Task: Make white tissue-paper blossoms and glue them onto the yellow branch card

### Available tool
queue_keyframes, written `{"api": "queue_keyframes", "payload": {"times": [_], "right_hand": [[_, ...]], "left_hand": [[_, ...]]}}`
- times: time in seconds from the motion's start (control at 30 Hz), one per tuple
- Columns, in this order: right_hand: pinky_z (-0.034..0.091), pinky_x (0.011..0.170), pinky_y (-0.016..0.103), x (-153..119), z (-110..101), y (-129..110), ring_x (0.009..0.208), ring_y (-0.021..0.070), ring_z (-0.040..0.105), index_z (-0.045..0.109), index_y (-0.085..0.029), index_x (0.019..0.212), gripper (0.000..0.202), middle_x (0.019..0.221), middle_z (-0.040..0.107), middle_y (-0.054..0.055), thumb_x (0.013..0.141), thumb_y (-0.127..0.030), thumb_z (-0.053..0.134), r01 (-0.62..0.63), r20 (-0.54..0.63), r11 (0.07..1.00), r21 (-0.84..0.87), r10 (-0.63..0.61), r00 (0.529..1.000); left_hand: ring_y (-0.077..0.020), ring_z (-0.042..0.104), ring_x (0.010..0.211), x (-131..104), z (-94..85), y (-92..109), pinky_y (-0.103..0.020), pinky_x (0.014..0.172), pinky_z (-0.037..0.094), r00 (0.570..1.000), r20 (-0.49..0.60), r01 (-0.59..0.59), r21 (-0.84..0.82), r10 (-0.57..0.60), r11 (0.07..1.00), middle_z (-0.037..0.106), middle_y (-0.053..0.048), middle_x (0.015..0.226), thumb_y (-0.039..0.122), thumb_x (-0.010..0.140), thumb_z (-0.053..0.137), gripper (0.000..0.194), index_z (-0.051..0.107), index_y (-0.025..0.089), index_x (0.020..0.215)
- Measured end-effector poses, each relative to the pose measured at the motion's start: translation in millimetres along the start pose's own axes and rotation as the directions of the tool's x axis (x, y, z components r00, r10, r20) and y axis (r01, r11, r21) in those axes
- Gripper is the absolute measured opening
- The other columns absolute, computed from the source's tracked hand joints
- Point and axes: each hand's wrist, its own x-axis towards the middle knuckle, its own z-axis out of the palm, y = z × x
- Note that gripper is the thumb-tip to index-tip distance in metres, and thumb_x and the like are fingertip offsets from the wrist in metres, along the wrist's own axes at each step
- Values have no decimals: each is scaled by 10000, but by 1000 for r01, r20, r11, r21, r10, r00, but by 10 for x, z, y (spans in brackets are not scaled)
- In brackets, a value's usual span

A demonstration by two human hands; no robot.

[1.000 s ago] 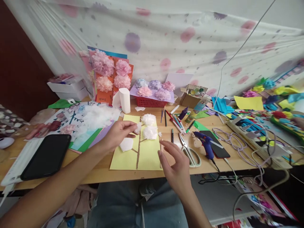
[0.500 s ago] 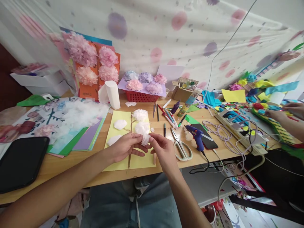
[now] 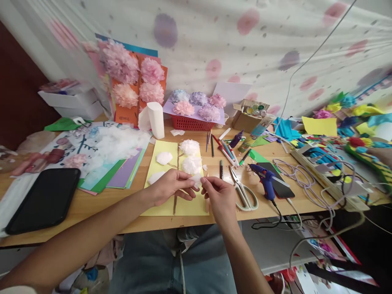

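Over a yellow sheet of card [image 3: 192, 206], my left hand [image 3: 173, 187] and my right hand [image 3: 219, 197] pinch a small piece of white tissue paper [image 3: 196, 179] between their fingertips. The card has a brown painted trunk [image 3: 175, 200] with branches. Fluffy white paper tufts [image 3: 189, 147] lie on its right half, another tuft [image 3: 192, 164] just beyond my fingers. A flatter white paper piece [image 3: 164, 158] rests at the left, and a second one [image 3: 155, 177] is partly hidden by my left hand. Scissors [image 3: 244, 192] lie to the right of my right hand.
A blue glue gun [image 3: 265, 179] with its cord lies near a phone [image 3: 280, 183]. Markers [image 3: 226, 151] are scattered behind the scissors. At left are a black tablet [image 3: 43, 200], coloured paper [image 3: 122, 173] and white fluff [image 3: 116, 143]. A paper roll [image 3: 155, 120] stands behind the card.
The view has shifted left, so the table things appear farther right. My hands still pinch the white tissue paper, which now shows less between my fingers.
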Motion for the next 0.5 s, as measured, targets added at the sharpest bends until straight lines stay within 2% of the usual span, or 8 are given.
{"api": "queue_keyframes", "payload": {"times": [0.1, 0.17, 0.23, 0.27, 0.3, 0.37, 0.47, 0.5], "right_hand": [[445, 521, 259, -7, -8, 11, 541, 129, 534, 760, -164, 802, 349, 589, 625, 4, 782, -512, 765, 56, -74, 997, 53, -52, 996], [469, 539, 259, -6, -19, 4, 570, 131, 553, 756, -167, 813, 347, 626, 641, 12, 803, -514, 754, 110, -144, 991, 70, -99, 985], [508, 559, 265, 6, -36, 7, 605, 142, 591, 756, -169, 828, 351, 676, 674, 28, 802, -519, 754, 115, -181, 989, 94, -97, 979], [531, 574, 272, 16, -45, 15, 625, 150, 614, 757, -168, 834, 355, 698, 690, 38, 795, -521, 760, 100, -184, 988, 114, -78, 980], [554, 596, 284, 29, -52, 28, 643, 158, 635, 758, -167, 834, 358, 714, 703, 45, 787, -522, 766, 81, -178, 987, 136, -56, 982], [589, 650, 316, 57, -56, 66, 668, 172, 665, 759, -166, 827, 360, 723, 717, 51, 767, -520, 779, 47, -164, 983, 178, -17, 986], [605, 709, 344, 92, -24, 125, 678, 172, 678, 761, -166, 821, 352, 723, 728, 46, 732, -504, 804, 12, -156, 971, 238, 26, 987], [603, 710, 342, 102, -6, 138, 677, 168, 676, 763, -166, 822, 347, 724, 730, 44, 720, -494, 813, 4, -153, 967, 254, 36, 988]], "left_hand": [[-161, 703, 719, -6, -8, 9, -291, 685, 597, 999, -21, -30, 47, 31, 998, 768, -117, 968, 464, 704, 851, 381, 787, 143, 900], [-180, 715, 734, -37, -68, 40, -312, 699, 601, 993, -78, -75, 139, 86, 988, 775, -119, 959, 498, 739, 811, 397, 787, 151, 929], [-207, 726, 764, -98, -213, 98, -337, 722, 601, 968, -176, -123, 291, 180, 949, 782, -115, 935, 528, 776, 758, 407, 786, 161, 951], [-223, 730, 787, -141, -322, 136, -351, 744, 598, 940, -235, -140, 393, 247, 909, 784, -113, 927, 531, 784, 740, 402, 788, 165, 943], [-237, 731, 824, -190, -455, 179, -373, 785, 590, 892, -305, -148, 499, 333, 854, 787, -110, 971, 523, 801, 716, 388, 788, 177, 961], [-278, 723, 939, -305, -769, 264, -420, 885, 549, 738, -410, -75, 739, 535, 670, 786, -99, 1057, 497, 841, 654, 338, 790, 213, 963], [-340, 613, 1236, -475, -1271, 343, -471, 1086, 392, 571, -376, 145, 921, 730, 361, 755, -84, 1187, 477, 873, 543, 346, 787, 238, 925], [-344, 559, 1308, -520, -1422, 348, -474, 1120, 347, 551, -361, 207, 932, 752, 296, 739, -87, 1222, 488, 883, 498, 383, 781, 233, 926]]}}
